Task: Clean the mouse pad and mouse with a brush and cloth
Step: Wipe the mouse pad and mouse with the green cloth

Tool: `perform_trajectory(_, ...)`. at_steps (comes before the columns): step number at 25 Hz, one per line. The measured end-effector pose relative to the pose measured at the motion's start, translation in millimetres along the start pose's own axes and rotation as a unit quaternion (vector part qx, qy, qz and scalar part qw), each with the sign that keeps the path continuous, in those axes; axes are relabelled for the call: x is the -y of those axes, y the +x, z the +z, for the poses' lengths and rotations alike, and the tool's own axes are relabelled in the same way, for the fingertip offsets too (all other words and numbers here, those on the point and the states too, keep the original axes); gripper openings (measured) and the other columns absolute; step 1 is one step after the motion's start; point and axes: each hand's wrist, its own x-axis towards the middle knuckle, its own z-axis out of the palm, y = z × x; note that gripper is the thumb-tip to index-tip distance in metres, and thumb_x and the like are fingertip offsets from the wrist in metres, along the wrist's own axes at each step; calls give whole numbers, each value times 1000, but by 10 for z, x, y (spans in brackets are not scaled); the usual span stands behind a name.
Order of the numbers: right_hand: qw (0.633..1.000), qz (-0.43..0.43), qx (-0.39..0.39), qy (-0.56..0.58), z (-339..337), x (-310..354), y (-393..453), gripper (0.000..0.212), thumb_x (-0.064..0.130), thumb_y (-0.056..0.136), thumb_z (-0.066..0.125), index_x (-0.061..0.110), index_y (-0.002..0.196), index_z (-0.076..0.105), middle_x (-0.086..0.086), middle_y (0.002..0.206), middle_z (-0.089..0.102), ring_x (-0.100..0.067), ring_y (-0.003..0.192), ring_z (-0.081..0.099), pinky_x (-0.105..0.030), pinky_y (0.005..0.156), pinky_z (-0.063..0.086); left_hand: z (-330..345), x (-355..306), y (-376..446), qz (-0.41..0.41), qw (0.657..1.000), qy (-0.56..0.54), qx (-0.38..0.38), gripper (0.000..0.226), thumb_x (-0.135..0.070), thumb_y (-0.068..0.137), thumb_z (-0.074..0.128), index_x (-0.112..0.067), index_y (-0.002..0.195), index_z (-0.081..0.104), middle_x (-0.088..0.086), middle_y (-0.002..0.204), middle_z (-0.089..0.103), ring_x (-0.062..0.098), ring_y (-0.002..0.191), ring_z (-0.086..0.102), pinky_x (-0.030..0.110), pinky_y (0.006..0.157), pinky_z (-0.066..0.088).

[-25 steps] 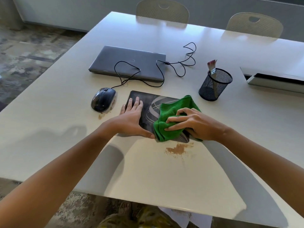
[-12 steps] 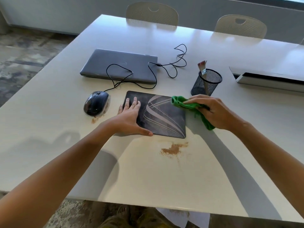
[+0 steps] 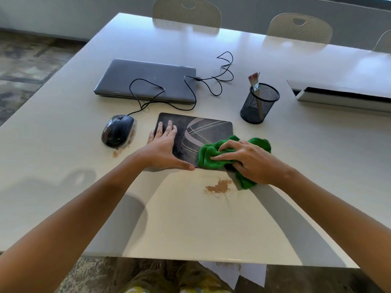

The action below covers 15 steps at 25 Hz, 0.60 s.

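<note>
Green cloth (image 3: 208,155) — under right hand (image 3: 251,160)

Non-task items on the counter (image 3: 63,157)

Closed grey laptop (image 3: 146,80) lies at the far side; black mesh cup (image 3: 259,103) stands upright to its right. Two chairs (image 3: 187,12) face the far edge. White box (image 3: 342,96) at right.

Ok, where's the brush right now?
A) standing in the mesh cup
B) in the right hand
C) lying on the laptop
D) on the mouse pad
A: the brush stands bristles-up in the mesh cup, while the right hand grips only the green cloth.
</note>
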Motion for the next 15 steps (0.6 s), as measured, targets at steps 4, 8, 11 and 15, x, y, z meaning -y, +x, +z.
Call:
perform_trajectory(4, 998, -12, 48, 48, -38, 61, -284, 45, 10, 100, 50, 41, 130, 62, 14, 134, 51, -5, 118, 51, -26, 105, 42, -1, 10, 14, 3, 1000, 3, 3, 154, -88, 50, 65, -12, 160, -13, 4, 166, -25, 23, 148, -32, 45, 123, -15)
perform_trajectory(8, 974, 71, -15, 214, -201, -62, -339, 43, 5, 101, 47, 34, 125, 69, 15, 123, 56, -1, 112, 55, -12, 93, 46, 0, 18, 20, 1, 1000, -1, 6, 156, -90, 46, 63, -14, 160, -13, 2, 165, -26, 22, 147, -34, 44, 122, -17)
perform_trajectory(11, 965, 127, -124, 194, -213, -116, -197, 38, 5, 101, 49, 22, 129, 67, 14, 114, 56, 1, 102, 54, -10, 90, 43, 1, 25, 22, 6, 1000, -10, 7, 157, -89, 45, 64, -14, 160, -12, 2, 165, -26, 21, 147, -34, 43, 121, -18)
perform_trajectory(15, 976, 170, -82, 105, -22, 24, -7, 40, 10, 101, 46, 26, 133, 63, 5, 125, 53, -12, 108, 53, -30, 94, 46, 7, 30, 7, 11, 1000, -9, -2, 156, -88, 46, 66, -13, 160, -10, 2, 166, -23, 21, 148, -32, 42, 121, -17)
